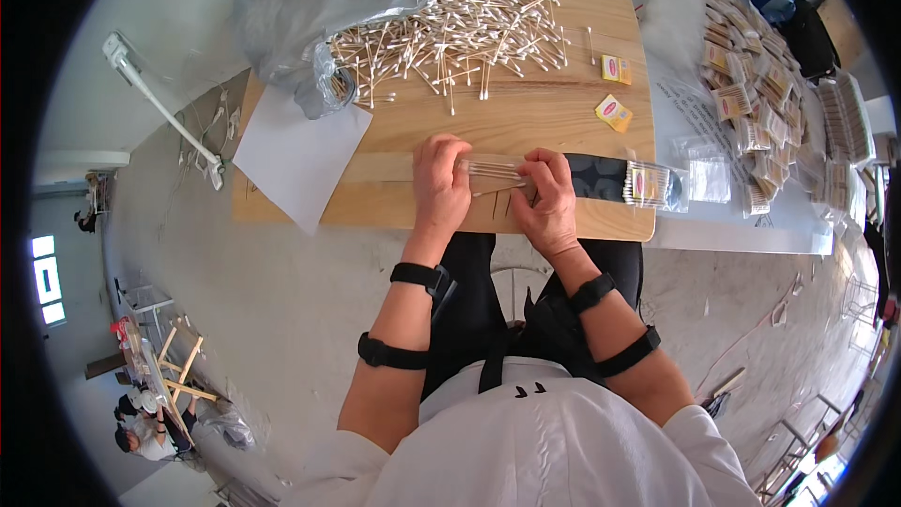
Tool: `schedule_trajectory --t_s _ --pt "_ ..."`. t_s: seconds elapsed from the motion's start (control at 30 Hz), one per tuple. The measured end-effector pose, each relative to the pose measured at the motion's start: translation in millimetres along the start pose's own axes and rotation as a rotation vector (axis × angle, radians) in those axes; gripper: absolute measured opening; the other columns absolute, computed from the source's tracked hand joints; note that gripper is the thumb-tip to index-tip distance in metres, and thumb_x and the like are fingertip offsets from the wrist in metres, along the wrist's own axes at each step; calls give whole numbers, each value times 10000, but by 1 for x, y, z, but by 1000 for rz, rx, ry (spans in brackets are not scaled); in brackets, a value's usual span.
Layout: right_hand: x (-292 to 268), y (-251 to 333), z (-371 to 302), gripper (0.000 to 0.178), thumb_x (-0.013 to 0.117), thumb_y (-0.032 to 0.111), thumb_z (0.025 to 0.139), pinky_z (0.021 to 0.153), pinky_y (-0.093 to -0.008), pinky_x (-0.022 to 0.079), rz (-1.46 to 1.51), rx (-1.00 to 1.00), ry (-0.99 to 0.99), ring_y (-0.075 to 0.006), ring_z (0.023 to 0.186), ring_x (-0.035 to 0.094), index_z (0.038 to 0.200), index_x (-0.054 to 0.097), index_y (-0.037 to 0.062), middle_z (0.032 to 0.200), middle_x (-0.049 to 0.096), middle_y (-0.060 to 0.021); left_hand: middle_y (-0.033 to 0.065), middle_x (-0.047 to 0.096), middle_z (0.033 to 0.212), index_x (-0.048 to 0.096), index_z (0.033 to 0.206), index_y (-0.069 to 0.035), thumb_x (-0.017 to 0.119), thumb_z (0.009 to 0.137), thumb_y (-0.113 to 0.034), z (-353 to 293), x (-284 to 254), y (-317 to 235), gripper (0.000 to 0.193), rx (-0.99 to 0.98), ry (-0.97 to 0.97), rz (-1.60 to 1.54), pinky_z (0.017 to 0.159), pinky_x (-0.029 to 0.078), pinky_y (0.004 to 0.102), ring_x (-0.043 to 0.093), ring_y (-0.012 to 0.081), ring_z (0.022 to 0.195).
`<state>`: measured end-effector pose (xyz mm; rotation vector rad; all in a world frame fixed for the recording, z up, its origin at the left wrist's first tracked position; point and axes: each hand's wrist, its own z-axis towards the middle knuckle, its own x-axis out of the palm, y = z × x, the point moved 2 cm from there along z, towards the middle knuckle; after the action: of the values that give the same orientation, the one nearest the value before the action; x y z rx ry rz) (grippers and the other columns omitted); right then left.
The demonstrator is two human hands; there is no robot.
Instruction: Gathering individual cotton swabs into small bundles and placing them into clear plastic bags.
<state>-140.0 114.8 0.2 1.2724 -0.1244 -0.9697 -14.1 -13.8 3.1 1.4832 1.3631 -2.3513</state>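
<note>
Between my two hands lies a small row of cotton swabs (492,170), side by side and running left to right, at the near edge of the wooden table. My left hand (441,180) has its fingers curled at the left ends of the swabs. At the right ends, my right hand (549,195) pinches them with bent fingers. Just right of that hand, a clear bag of cotton swabs (648,185) with a yellow label rests on a dark patterned strip (598,176). Beyond my hands spreads a large heap of loose cotton swabs (469,23).
A grey plastic bag (338,5) lies beside the heap, above a white sheet (302,145). Two yellow cards (614,113) lie at the table's right. Many filled packs (755,99) are piled on the right-hand surface. A person (150,437) sits far off at lower left.
</note>
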Motion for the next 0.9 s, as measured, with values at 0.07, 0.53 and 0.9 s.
schedule_trajectory --t_s 0.07,0.53,0.9 --pt "3 5 0 249 637 -26 644 832 -415 478 -5 -17 13 -340 943 549 885 600 23 1032 540 -140 118 560 1218 560 1159 -85 631 715 11 -10 -3 -3 460 105 -199 3 988 396 437 500 351 1140" --pt "4 0 2 198 669 11 677 809 -414 476 -131 -73 8 -334 926 550 862 601 30 996 548 -121 80 555 1199 606 1078 -57 733 636 -123 -10 -8 -13 465 162 -42 44 991 355 426 484 307 1154" --pt "7 7 3 230 696 43 682 818 -409 478 -174 -47 19 -328 932 553 896 614 36 989 556 -114 74 564 1171 623 1020 -53 725 609 -133 -9 -9 -7 431 211 -59 -44 973 361 421 495 303 1127"
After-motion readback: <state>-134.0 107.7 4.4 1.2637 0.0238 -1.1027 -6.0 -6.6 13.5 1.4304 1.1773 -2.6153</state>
